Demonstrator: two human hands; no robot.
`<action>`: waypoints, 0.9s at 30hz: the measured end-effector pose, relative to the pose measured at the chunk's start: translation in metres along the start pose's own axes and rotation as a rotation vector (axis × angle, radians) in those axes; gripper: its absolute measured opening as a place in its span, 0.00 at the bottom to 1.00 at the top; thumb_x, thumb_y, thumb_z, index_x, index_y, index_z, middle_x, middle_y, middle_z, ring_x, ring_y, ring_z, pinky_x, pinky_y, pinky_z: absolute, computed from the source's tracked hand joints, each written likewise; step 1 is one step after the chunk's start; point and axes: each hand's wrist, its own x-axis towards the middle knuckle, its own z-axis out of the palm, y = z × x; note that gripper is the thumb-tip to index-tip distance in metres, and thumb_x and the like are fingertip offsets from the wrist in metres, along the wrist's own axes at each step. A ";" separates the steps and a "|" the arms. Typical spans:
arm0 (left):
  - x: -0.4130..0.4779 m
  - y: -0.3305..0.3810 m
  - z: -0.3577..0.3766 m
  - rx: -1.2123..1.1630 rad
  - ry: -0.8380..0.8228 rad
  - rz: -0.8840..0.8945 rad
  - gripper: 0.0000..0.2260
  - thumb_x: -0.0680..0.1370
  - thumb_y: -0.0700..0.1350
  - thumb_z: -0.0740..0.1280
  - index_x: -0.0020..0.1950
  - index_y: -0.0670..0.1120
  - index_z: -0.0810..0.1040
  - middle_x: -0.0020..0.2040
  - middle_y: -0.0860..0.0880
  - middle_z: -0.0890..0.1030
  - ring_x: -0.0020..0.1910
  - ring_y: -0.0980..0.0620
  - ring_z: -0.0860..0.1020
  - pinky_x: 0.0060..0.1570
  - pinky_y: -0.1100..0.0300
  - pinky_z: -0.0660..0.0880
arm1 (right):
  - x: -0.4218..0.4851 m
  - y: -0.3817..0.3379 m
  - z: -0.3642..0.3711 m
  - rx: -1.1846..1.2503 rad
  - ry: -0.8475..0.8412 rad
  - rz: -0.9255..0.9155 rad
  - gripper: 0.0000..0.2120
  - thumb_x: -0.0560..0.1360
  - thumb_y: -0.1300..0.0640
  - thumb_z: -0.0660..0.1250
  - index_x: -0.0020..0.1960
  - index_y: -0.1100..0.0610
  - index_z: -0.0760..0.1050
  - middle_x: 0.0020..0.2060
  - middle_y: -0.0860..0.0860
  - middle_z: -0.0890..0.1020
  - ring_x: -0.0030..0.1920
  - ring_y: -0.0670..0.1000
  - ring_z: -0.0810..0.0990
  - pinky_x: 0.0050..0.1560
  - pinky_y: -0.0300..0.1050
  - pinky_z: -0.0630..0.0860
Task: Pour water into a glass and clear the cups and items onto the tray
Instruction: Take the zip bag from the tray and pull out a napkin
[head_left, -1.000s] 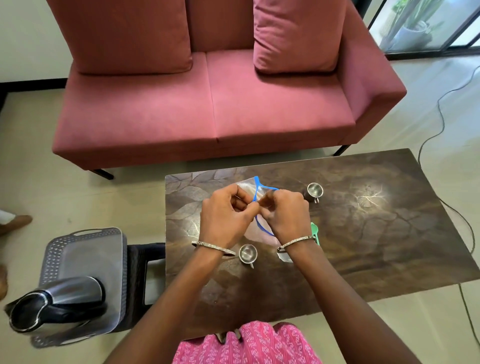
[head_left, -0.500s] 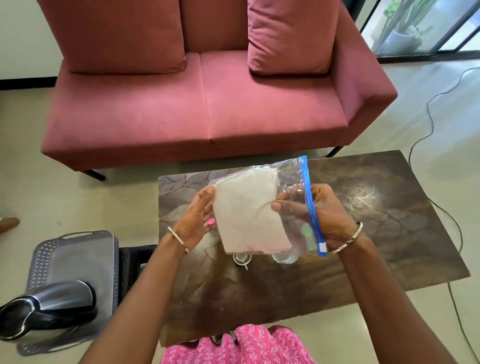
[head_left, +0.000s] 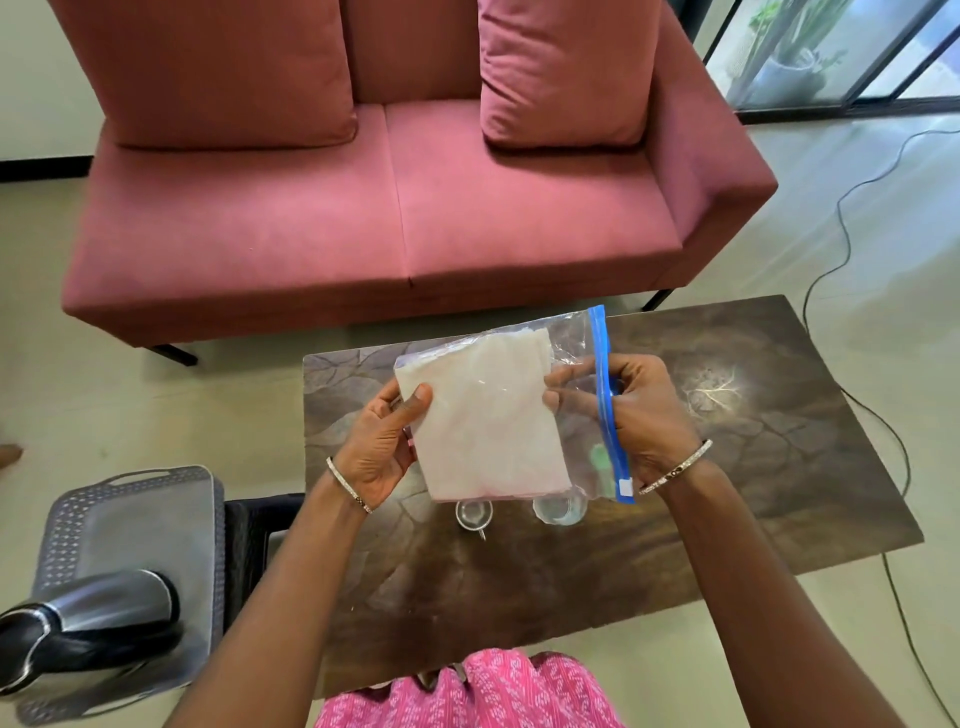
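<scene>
1. a second ago both hands were bunched low over the table, working at the blue seal. now the zip bag (head_left: 493, 415) is lifted and held flat between them, above the table (head_left: 753, 467). the steel cup seen farther back then is now out of sight, probably behind the bag.
2. the left hand (head_left: 379, 447) pinches the bag's left edge, thumb on the front and fingers behind. the right hand (head_left: 644, 415) pinches the side with the blue zip strip (head_left: 605, 395), fingers curled round it.
3. the bag holds something white and folded. its zip strip stands nearly upright at the right. whether the seal is fully closed i cannot tell.
4. under the bag's lower edge, on the table, stand a small steel cup (head_left: 472, 512) and a clear glass (head_left: 558, 506). both are partly hidden, and i cannot tell whether the glass has water in it.
5. something green (head_left: 600, 457) shows through the clear plastic, seemingly on the table behind the bag.
6. the tray (head_left: 67, 519) sits on a dark stool left of the table, well apart from the cups, and only the jug (head_left: 98, 608) is on it.
7. judgement: clearing has hardly begun. the bag is in hand but not yet on the tray, and the cup, glass and green item are all left to move.
</scene>
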 end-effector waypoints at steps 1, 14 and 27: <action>-0.001 0.001 0.001 0.006 0.007 0.011 0.20 0.73 0.44 0.71 0.65 0.47 0.77 0.56 0.46 0.84 0.51 0.49 0.84 0.41 0.53 0.82 | 0.001 0.000 -0.001 0.011 -0.007 0.011 0.07 0.67 0.67 0.78 0.44 0.62 0.85 0.45 0.58 0.87 0.47 0.53 0.87 0.46 0.41 0.83; -0.001 0.005 -0.002 -0.019 -0.017 0.046 0.12 0.79 0.39 0.64 0.61 0.48 0.78 0.52 0.49 0.85 0.48 0.52 0.84 0.45 0.52 0.83 | 0.017 0.008 0.003 0.022 -0.006 -0.012 0.19 0.61 0.54 0.80 0.51 0.56 0.86 0.50 0.49 0.88 0.52 0.50 0.87 0.49 0.44 0.84; 0.003 0.007 -0.008 -0.054 -0.053 0.014 0.16 0.77 0.40 0.66 0.64 0.47 0.77 0.56 0.47 0.84 0.53 0.49 0.83 0.45 0.53 0.83 | 0.037 0.012 0.017 -0.086 0.025 0.033 0.09 0.64 0.62 0.81 0.42 0.63 0.85 0.40 0.53 0.88 0.40 0.47 0.87 0.42 0.37 0.82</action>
